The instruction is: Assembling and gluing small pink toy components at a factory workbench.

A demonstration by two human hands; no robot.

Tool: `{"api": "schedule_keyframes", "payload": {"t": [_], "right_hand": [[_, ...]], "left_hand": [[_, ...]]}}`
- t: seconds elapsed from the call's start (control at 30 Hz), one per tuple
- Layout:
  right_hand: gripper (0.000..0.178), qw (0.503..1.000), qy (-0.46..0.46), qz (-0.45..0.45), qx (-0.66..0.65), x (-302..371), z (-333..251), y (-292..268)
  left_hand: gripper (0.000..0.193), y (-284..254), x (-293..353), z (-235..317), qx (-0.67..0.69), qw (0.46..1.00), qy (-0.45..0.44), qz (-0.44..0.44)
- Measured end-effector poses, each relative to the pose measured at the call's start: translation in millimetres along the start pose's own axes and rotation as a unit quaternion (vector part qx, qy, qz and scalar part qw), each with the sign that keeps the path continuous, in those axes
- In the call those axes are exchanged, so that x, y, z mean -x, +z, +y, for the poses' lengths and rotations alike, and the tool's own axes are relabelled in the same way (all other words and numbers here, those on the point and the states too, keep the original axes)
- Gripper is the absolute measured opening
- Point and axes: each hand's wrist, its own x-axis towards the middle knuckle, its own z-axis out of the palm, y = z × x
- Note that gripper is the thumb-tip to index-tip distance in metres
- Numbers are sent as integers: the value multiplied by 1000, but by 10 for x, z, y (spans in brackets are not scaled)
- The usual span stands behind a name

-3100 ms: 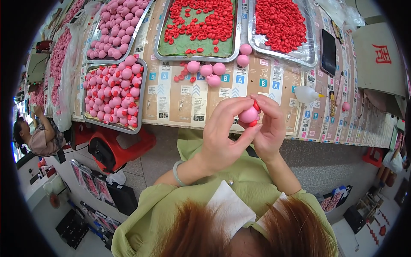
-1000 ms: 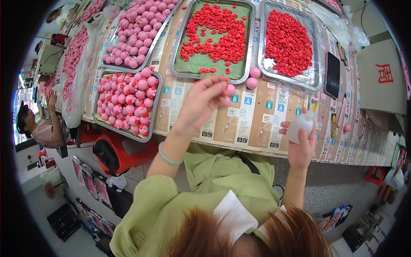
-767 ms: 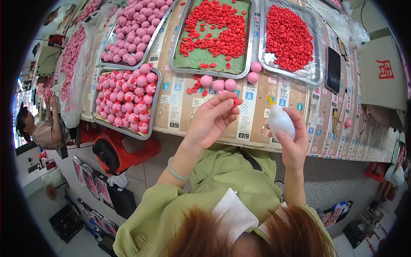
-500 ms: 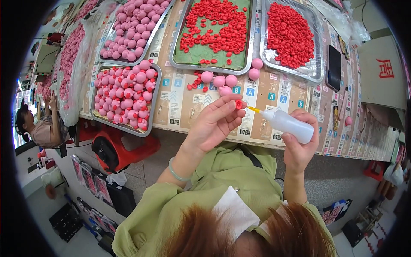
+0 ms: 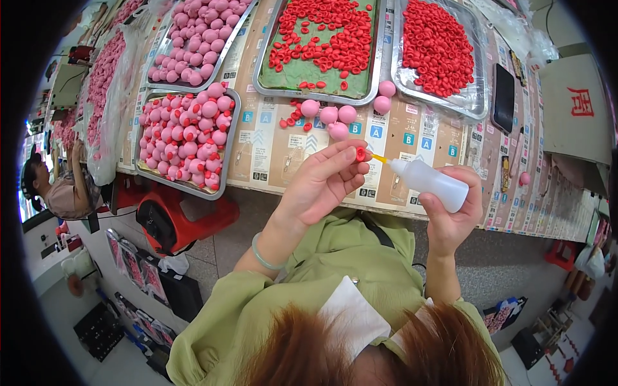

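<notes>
Between the thumb and fingertips of my left hand is a small red cup-shaped piece, its hollow side facing right. My right hand grips a white squeeze bottle, tilted so its yellow nozzle points left. The nozzle's tip is at or just beside the red piece; whether they touch I cannot tell. Beyond my left hand lie several loose pink balls and a few loose red pieces on the table.
A metal tray with a green liner and another tray hold red pieces. At left, one tray carries pink balls with red pieces, another pink balls. A black phone lies at right. Someone sits far left.
The bottle has shifted very slightly, its nozzle staying close to the red piece. Both hands keep their grip. The whole view has moved a little.
</notes>
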Motion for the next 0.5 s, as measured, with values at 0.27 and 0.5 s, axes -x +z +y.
{"api": "schedule_keyframes", "payload": {"t": [0.27,0.5], "right_hand": [[37,1000,-3,-18,-2,31,6,-15],[35,1000,-6,-17,-3,11,13,17]], "left_hand": [[22,14,-4,-7,2,1000,8,9],[22,11,-7,-16,-2,1000,4,5]]}}
